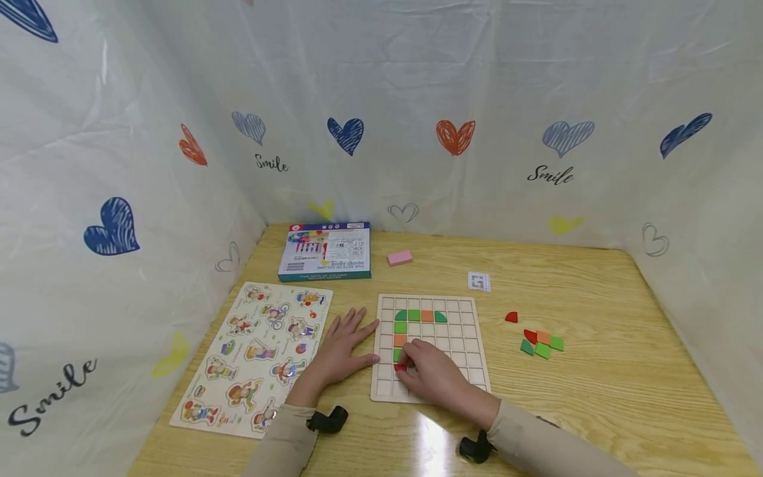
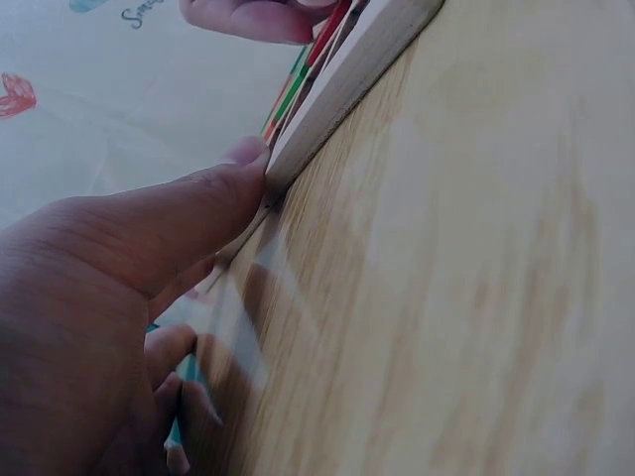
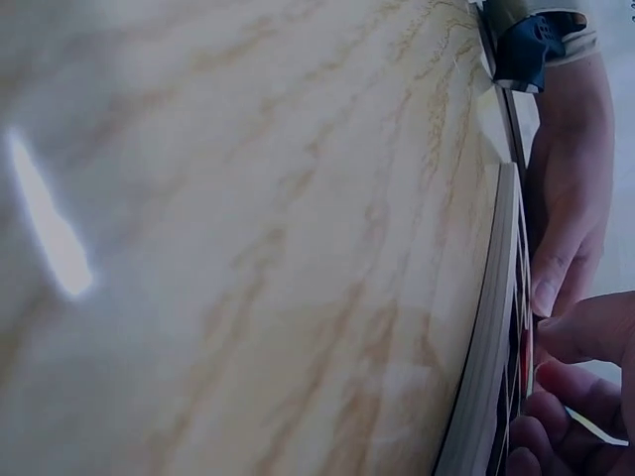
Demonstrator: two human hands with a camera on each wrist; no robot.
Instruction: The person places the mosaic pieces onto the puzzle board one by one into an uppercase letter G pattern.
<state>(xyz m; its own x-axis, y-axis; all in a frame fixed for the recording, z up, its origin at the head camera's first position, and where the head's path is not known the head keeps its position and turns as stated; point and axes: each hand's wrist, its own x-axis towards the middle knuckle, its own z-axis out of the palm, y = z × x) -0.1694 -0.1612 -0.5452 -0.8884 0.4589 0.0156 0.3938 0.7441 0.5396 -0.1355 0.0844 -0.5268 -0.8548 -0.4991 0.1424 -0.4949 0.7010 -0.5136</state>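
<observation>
A square wooden grid board (image 1: pixel 429 391) lies on the table with green, orange and red tiles in its cells. My right hand (image 1: pixel 435 374) is over its lower left part, with thumb and fingertips pinching a red quarter-circle tile (image 1: pixel 400 368) at a cell below a green square (image 1: pixel 397 356). Part of that tile is hidden by the fingers; its red edge also shows in the left wrist view. My left hand (image 1: pixel 342 351) lies with fingers spread on the table beside the board. Its thumb (image 2: pixel 213 198) touches the board's left edge.
Loose tiles (image 1: pixel 543 350) in red, orange and green lie right of the board, with a red quarter-circle (image 1: pixel 511 317) apart. A small pattern card (image 1: pixel 479 281), a pink block (image 1: pixel 400 258) and a flat box (image 1: pixel 324 255) lie behind. A picture puzzle board (image 1: pixel 250 358) is at left.
</observation>
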